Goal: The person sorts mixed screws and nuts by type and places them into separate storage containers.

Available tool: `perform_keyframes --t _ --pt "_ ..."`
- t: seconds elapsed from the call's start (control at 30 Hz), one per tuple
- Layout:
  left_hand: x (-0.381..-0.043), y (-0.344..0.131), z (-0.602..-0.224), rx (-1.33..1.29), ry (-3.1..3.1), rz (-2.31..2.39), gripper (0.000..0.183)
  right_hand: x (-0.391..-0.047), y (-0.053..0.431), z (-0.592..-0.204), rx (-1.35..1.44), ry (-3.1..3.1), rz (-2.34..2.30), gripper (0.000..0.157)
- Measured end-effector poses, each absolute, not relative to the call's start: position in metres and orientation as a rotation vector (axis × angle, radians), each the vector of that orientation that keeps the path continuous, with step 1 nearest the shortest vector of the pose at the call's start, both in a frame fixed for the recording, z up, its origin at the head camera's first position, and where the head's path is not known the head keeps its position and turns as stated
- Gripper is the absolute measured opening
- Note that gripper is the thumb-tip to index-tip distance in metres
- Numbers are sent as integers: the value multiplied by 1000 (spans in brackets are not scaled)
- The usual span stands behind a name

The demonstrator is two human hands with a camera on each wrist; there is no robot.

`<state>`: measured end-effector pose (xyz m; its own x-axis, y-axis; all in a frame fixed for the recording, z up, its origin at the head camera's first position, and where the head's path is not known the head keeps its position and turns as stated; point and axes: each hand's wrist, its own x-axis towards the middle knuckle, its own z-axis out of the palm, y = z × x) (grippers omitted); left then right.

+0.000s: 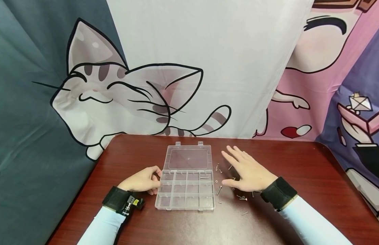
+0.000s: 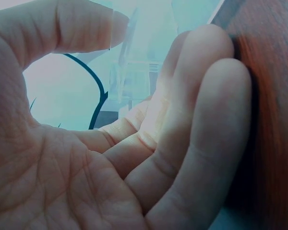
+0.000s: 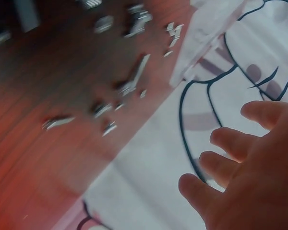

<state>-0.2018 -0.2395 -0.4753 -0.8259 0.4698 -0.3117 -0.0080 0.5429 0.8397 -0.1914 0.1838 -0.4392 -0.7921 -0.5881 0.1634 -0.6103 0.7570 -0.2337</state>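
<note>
A clear plastic compartment box [image 1: 185, 189] lies on the table with its lid [image 1: 189, 159] folded back. One small screw [image 1: 204, 178] lies in its back right compartment. My left hand [image 1: 143, 180] holds the box's left edge, thumb and bent fingers against the side. Up close in the left wrist view, the thumb [image 2: 86, 26] overlaps the clear plastic. To the right of the box, my right hand [image 1: 249, 172] is spread above scattered screws, palm down and holding nothing. A longer screw [image 1: 219, 190] lies between that hand and the box.
Several more small metal screws and nuts lie around and under the right hand, such as a screw [image 1: 244, 213] nearer the front and another screw [image 3: 58, 122] in the right wrist view. The brown table [image 1: 131, 149] ends at a printed curtain [image 1: 238, 51].
</note>
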Motion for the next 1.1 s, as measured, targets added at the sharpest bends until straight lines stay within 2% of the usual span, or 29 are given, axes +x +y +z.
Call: perform_keyframes --t 0.33,0.53,0.67,0.87,1.1 --pt "-202 -239 -473 382 2294 1218 36 -182 222 -448 931 -2872 384 95" --pt "-202 -238 -472 383 2308 1200 36 -171 236 -459 932 -2851 427 84" --pt "-202 -237 -472 385 2305 1197 36 -163 239 -466 937 -2796 453 71" --pt "-203 -238 -473 393 2299 1200 36 -155 242 -473 962 -2697 422 41" --pt "-201 -238 -471 399 2288 1211 35 -147 244 -479 941 -2682 355 29"
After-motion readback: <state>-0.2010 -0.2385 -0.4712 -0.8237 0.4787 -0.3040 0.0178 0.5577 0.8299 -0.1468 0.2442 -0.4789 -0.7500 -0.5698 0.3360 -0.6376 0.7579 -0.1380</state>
